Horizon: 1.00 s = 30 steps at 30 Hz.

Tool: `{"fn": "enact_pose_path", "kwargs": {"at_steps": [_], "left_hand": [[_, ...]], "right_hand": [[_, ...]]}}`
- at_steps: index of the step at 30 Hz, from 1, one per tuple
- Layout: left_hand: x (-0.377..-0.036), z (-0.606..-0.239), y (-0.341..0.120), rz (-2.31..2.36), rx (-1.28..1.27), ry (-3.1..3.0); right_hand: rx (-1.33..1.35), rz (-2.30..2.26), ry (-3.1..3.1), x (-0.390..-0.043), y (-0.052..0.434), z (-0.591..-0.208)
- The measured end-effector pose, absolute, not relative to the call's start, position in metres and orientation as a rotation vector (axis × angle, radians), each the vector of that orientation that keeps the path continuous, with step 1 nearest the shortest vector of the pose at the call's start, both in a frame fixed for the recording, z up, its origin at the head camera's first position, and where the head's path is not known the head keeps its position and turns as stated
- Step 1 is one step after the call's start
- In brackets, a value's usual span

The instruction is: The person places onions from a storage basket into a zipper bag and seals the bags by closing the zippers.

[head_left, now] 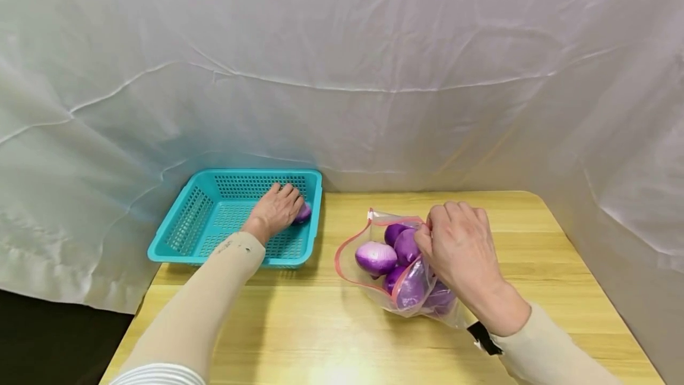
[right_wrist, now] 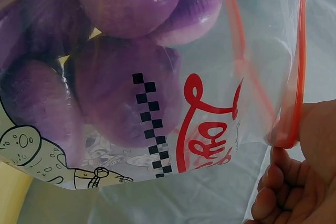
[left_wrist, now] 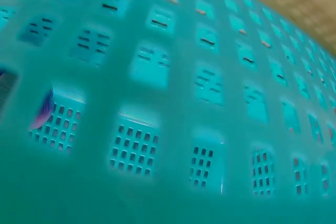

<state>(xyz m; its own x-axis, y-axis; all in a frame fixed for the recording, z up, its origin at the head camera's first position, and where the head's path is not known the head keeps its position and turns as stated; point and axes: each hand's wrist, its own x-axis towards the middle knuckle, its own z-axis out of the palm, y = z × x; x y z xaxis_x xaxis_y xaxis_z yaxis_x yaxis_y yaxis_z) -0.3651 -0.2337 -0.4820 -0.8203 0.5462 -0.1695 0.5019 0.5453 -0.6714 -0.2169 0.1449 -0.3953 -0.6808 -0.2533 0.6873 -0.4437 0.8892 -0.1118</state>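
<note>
In the head view, my left hand (head_left: pixel 276 210) reaches down inside the turquoise basket (head_left: pixel 315 218), its fingers bent over a purple onion (head_left: pixel 303 213) near the right wall. My palm and thumb are hidden there. My right hand (head_left: pixel 464 248) pinches the edge of a clear zip bag (head_left: pixel 392 308) with a red-pink zip strip. Several purple onions lie inside the bag, one paler onion (head_left: pixel 376 258) at its mouth. From the right wrist, the bag's printed side shows, with its corner between my thumb and fingers (right_wrist: pixel 270 203).
Basket and bag stand on a light wooden table (head_left: pixel 299 325), the basket at the back left. Pale grey cloth (head_left: pixel 374 76) hangs behind and at both sides. The left wrist view is filled by the basket's slotted wall (left_wrist: pixel 173 103).
</note>
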Motion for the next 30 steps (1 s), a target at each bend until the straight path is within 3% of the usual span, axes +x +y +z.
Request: {"fn": "enact_pose_path", "kwargs": {"at_steps": [13,30], "left_hand": [[-0.363,-0.485,-0.242,0.754,-0.744,-2.710],[-0.356,-0.463,-0.248,0.512,-0.631,-2.590]], "right_hand": [[0.506,0.350,-2.354,-0.221,0.145,-0.398],[0.515,0.368,-2.345,-0.229,0.149,-0.399]]}}
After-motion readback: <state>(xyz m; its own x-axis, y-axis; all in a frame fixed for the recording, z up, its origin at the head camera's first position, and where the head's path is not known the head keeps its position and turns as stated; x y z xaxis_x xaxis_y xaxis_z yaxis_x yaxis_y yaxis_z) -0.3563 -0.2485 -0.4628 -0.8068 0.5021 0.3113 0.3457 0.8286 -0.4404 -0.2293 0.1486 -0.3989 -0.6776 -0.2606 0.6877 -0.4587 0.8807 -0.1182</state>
